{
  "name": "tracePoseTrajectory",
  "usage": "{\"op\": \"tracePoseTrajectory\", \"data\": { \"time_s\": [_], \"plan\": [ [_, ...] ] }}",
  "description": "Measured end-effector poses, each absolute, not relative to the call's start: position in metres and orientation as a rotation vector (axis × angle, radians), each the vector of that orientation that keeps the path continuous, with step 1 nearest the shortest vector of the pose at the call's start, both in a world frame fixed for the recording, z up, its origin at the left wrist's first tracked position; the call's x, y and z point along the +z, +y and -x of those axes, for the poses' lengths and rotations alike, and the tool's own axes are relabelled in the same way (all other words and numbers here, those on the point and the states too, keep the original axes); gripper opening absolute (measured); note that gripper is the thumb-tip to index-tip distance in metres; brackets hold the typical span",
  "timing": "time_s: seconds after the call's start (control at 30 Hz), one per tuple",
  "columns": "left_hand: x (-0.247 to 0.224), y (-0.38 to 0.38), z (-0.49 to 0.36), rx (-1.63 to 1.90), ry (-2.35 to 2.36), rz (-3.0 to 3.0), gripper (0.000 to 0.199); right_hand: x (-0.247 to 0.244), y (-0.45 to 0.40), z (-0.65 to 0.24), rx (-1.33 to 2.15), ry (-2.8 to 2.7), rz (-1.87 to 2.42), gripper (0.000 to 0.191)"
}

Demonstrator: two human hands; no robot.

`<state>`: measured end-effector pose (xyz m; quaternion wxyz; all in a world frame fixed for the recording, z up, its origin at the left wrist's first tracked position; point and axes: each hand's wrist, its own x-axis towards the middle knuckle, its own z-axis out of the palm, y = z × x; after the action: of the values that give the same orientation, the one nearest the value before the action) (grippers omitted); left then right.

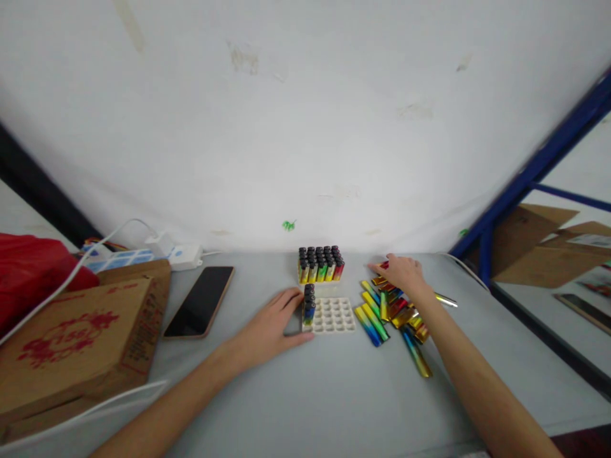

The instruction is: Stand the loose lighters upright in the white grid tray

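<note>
My left hand (270, 324) curves around the left end of a white grid tray (334, 316), thumb along the front edge and fingers at the back corner. A row of dark-topped lighters (309, 306) stands upright in the tray's leftmost cells; the other cells show bare. Over the far end of a loose pile of shiny metallic sleeves (370, 323), coloured yellow, green, blue and red, is my right hand (401, 273). Its fingers close around a red sleeve (383, 265), partly hidden by the hand. Behind the tray stands a full block of black-topped lighters (321, 264).
A phone (200, 302) lies left of my left hand. Farther left are a cardboard box (81, 346), a red bag (38, 273) and a power strip (184, 256) with white cables. The wall (305, 127) rises behind; a blue metal frame (529, 168) borders the right.
</note>
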<state>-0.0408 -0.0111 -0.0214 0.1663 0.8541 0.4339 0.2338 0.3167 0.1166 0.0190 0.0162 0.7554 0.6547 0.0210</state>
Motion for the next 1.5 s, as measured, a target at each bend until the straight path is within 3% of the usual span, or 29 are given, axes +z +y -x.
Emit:
{"op": "tracePoseTrajectory", "data": {
  "time_s": [0.13, 0.23, 0.3, 0.37, 0.47, 0.57, 0.67, 0.73, 0.87, 1.0, 1.2, 1.5],
  "plan": [
    [-0.021, -0.012, 0.041, 0.664, 1.240, -2.431, 0.070, 0.021, 0.120, -0.315, 0.149, 2.163, -2.344, 0.055],
    [-0.021, -0.012, 0.041, 0.680, 1.246, -2.427, 0.070, 0.028, 0.115, -0.313, 0.038, 2.461, -2.481, 0.055],
    [-0.021, -0.011, 0.041, 0.687, 1.234, -2.435, 0.070, 0.033, 0.106, -0.307, -0.385, 2.772, -2.599, 0.057],
    [-0.022, -0.011, 0.041, 0.689, 1.231, -2.445, 0.070, 0.036, 0.094, -0.297, -1.147, 2.950, -2.627, 0.059],
    [-0.022, -0.011, 0.041, 0.683, 1.239, -2.457, 0.070, 0.037, 0.075, -0.278, -2.076, 2.778, -2.592, 0.056],
    [-0.022, -0.011, 0.041, 0.678, 1.241, -2.463, 0.069, 0.032, 0.060, -0.259, -2.346, 2.709, -2.499, 0.057],
    [-0.022, -0.011, 0.040, 0.680, 1.242, -2.459, 0.070, 0.024, 0.050, -0.247, -2.583, 2.673, -2.282, 0.074],
    [-0.021, -0.011, 0.040, 0.670, 1.235, -2.454, 0.071, 0.020, 0.043, -0.241, -2.691, 2.603, -2.140, 0.071],
    [-0.019, -0.011, 0.040, 0.678, 1.232, -2.438, 0.070, 0.018, 0.029, -0.232, -2.807, 2.521, -1.825, 0.043],
    [-0.018, -0.011, 0.040, 0.674, 1.226, -2.428, 0.072, 0.018, 0.017, -0.222, -2.897, 2.274, -1.621, 0.048],
    [-0.015, -0.012, 0.039, 0.673, 1.218, -2.424, 0.071, 0.008, 0.008, -0.207, -2.261, 2.683, -1.810, 0.057],
    [-0.014, -0.013, 0.039, 0.677, 1.218, -2.438, 0.071, 0.008, -0.002, -0.199, -1.754, 2.948, -2.137, 0.060]
  ]
}}
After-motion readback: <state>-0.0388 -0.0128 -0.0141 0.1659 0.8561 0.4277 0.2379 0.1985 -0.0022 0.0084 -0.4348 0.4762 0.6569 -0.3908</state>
